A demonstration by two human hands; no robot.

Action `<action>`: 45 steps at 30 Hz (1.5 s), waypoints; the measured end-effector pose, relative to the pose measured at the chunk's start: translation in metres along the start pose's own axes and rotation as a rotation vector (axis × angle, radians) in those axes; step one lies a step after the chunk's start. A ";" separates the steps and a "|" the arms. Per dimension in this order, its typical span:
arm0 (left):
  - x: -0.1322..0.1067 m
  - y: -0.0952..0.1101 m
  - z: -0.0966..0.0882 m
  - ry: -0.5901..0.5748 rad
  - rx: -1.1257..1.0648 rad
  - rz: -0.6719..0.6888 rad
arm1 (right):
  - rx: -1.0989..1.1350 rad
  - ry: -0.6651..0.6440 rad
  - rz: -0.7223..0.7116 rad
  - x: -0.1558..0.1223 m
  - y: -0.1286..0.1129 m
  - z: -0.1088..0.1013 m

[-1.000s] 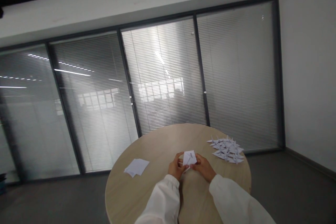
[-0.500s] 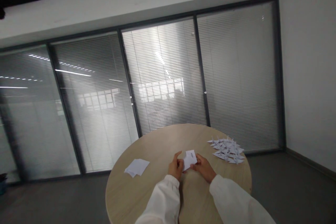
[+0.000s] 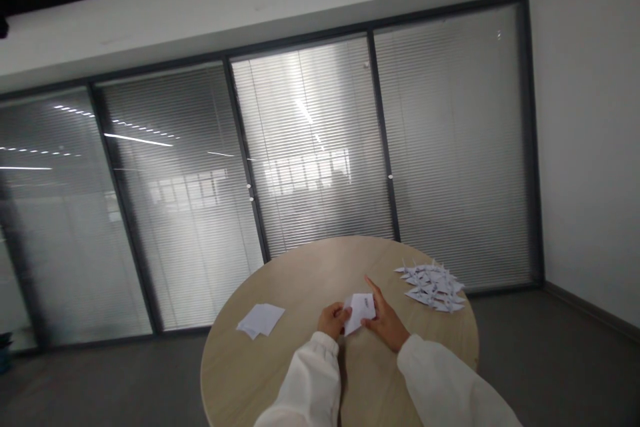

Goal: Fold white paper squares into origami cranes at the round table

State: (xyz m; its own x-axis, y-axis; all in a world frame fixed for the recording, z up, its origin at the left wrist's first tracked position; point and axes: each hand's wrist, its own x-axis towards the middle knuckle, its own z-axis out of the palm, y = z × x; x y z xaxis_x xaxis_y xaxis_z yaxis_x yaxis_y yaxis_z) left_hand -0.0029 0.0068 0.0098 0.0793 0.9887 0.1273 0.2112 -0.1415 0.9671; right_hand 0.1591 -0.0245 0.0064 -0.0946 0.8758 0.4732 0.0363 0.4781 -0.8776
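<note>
A small piece of folded white paper [image 3: 361, 313] with some dark print on it is held between my two hands over the round table. My left hand [image 3: 332, 319] pinches its left side, thumb on top and fingers curled beneath. My right hand [image 3: 387, 321] grips the right edge, with the thumb low at the near corner and the index finger stretched up and away. The folds on the underside of the paper are hidden.
On the right of the round wooden table [image 3: 320, 273] lies a cluster of folded white paper cranes [image 3: 434, 287]. Several loose white paper sheets [image 3: 261, 319] lie overlapping on the left. Glass partitions with blinds [image 3: 320, 147] stand behind the table.
My left index finger has curled in from its raised position, and my left thumb now presses on the paper. My right index finger has lifted and straightened. The paper has turned slightly.
</note>
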 end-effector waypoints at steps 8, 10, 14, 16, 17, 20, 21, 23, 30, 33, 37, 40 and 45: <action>0.009 -0.014 0.000 -0.035 -0.174 -0.081 | -0.219 -0.177 -0.202 0.001 0.003 -0.002; 0.011 -0.017 0.001 -0.045 -0.219 -0.070 | -0.223 -0.167 -0.198 0.000 0.005 -0.001; 0.016 -0.026 0.004 -0.022 -0.271 -0.071 | -0.242 -0.159 -0.178 0.000 0.009 0.000; 0.018 -0.029 0.005 0.000 -0.261 -0.070 | -0.246 -0.151 -0.174 0.001 0.011 0.000; 0.018 -0.029 0.005 0.008 -0.250 -0.072 | -0.243 -0.144 -0.179 0.001 0.012 0.000; 0.017 -0.024 0.005 0.030 -0.222 -0.095 | -0.237 -0.134 -0.205 0.001 0.013 0.000; 0.016 -0.022 0.004 0.038 -0.214 -0.103 | -0.239 -0.130 -0.207 0.000 0.013 0.000; 0.014 -0.016 0.003 0.070 -0.191 -0.114 | -0.247 -0.110 -0.202 0.000 0.012 0.000; 0.004 -0.008 0.002 0.001 -0.210 -0.066 | -0.292 0.021 -0.170 0.007 0.023 -0.004; 0.002 -0.009 0.003 -0.061 -0.219 -0.041 | -0.331 0.094 -0.156 0.010 0.028 -0.006; 0.002 -0.009 0.005 -0.081 -0.245 -0.016 | -0.285 0.143 -0.091 0.011 0.030 -0.006; 0.001 -0.008 0.005 -0.057 -0.291 -0.014 | -0.175 0.155 -0.008 0.010 0.026 -0.004; 0.001 -0.008 0.005 -0.043 -0.348 0.019 | 0.092 0.060 0.086 0.010 0.024 -0.003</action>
State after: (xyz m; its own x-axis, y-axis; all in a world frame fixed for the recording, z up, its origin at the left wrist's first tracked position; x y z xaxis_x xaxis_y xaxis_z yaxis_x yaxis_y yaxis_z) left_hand 0.0006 0.0087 0.0007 0.1229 0.9819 0.1443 -0.1353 -0.1274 0.9826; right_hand 0.1621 -0.0038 -0.0094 -0.0354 0.9170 0.3973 -0.0501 0.3954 -0.9171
